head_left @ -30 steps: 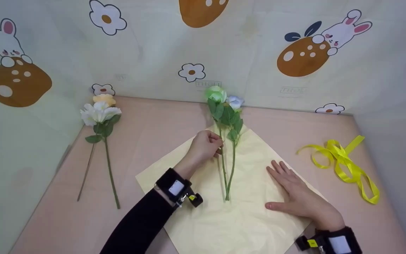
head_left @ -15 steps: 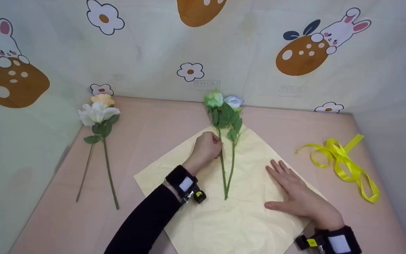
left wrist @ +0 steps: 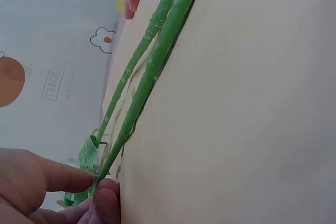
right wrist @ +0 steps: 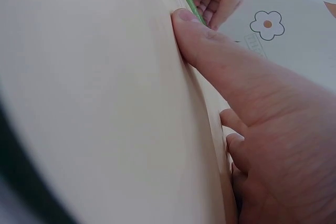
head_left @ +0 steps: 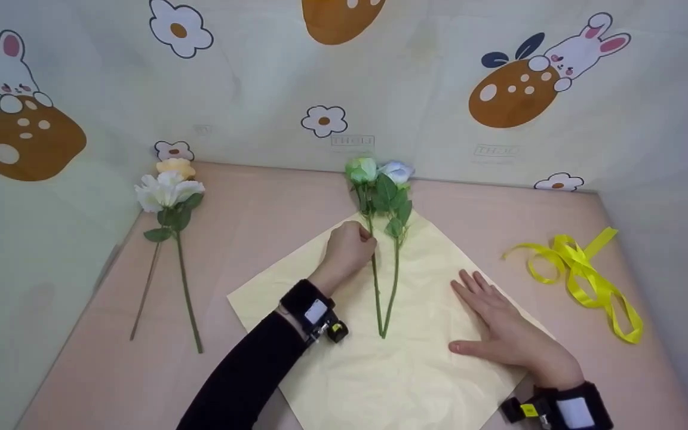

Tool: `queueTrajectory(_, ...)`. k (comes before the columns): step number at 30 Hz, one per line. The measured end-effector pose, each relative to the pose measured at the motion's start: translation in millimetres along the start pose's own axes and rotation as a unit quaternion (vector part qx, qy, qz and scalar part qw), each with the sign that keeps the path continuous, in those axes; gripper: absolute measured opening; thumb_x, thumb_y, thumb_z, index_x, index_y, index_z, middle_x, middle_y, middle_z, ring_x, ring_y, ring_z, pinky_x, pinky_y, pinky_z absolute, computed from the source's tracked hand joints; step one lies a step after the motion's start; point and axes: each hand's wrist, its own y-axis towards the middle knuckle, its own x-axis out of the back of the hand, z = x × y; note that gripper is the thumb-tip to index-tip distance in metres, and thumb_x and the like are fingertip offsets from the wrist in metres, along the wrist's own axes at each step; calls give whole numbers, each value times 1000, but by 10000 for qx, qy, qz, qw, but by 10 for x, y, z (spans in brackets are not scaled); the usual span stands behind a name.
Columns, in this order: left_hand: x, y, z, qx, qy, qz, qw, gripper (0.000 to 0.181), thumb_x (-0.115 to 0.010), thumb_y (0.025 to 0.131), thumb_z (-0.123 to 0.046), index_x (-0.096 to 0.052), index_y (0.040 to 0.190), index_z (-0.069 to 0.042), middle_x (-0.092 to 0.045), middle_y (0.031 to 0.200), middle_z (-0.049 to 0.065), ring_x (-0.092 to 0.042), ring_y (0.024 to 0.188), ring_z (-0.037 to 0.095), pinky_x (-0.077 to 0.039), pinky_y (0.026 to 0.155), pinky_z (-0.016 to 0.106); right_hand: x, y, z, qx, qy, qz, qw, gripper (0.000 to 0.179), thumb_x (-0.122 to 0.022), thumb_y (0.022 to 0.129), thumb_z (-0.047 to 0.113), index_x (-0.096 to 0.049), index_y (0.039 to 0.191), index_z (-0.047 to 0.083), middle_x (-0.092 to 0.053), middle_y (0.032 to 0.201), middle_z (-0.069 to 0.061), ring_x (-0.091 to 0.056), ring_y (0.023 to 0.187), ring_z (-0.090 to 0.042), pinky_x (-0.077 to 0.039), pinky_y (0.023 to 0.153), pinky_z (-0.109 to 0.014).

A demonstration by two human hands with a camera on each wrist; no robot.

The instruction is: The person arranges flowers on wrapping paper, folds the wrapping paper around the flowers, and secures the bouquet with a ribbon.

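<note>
The light green flower with a round head and a long, thin green stem [head_left: 374,272] is in the middle of the head view. Its stem lies over the big cream sheet of paper [head_left: 421,292], and its head pokes out past the paper's top corner, near the wall. The left hand [head_left: 349,249] has this stem. Its thumb and finger pinch it just under the leaves, and the left wrist view shows the pinch at the lower left.

Just to the right is the pale blue flower with green leaves and a green stem [head_left: 396,254]. The two stems make a thin V, and their bottom ends touch.

The right hand [head_left: 499,325] is flat on the paper, right of the middle. Its fingers are spread out and hold nothing, and its thumb points away to the left.

Far to the right, the shiny yellow ribbon [head_left: 577,263] lies in loose loops on the pink table [head_left: 248,221]. On the left side are the white flower with wide petals [head_left: 165,194] and the peach-orange flower [head_left: 175,169], close together. The pale wall cloth [head_left: 260,89] across the top has bunnies and white flowers printed on it.
</note>
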Motion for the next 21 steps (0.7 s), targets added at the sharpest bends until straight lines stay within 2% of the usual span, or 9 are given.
queueTrajectory(4, 19, -14, 1, 59, -240, 81, 9997, 14, -60, 83, -23, -59, 86, -10, -59, 77, 0, -58, 62, 14, -47, 59, 29, 4, 5, -5, 37, -40, 89, 9999, 98, -67, 72, 57, -19, 146, 15, -9, 152, -10, -3, 137, -35, -7, 106, -51)
queueTrajectory(9, 15, -17, -2, 35, -541, 188, 9983, 14, -60, 81, -18, -58, 90, -6, -62, 64, 0, -59, 51, 13, -48, 53, 29, -1, 3, -16, -8, -62, 150, 9999, 99, -67, 71, 59, -19, 146, 16, -9, 152, -10, -2, 137, -35, -7, 105, -52)
queueTrajectory(14, 5, -13, -12, -4, -852, 296, 9959, 13, -58, 82, -16, -58, 88, -5, -63, 59, 6, -60, 47, 17, -47, 46, 29, 4, 4, -17, -48, -61, 192, 9998, 99, -67, 71, 59, -18, 146, 17, -7, 152, -8, -1, 137, -34, -8, 105, -52)
queueTrajectory(21, 11, -9, -47, -21, -484, 279, 9984, 32, -66, 78, -22, -56, 101, -3, -61, 59, -1, -59, 49, 12, -48, 58, 27, 14, 9, -12, -40, 8, 218, 9998, 99, -67, 72, 58, -18, 146, 16, -7, 152, -9, 0, 137, -34, -7, 105, -53)
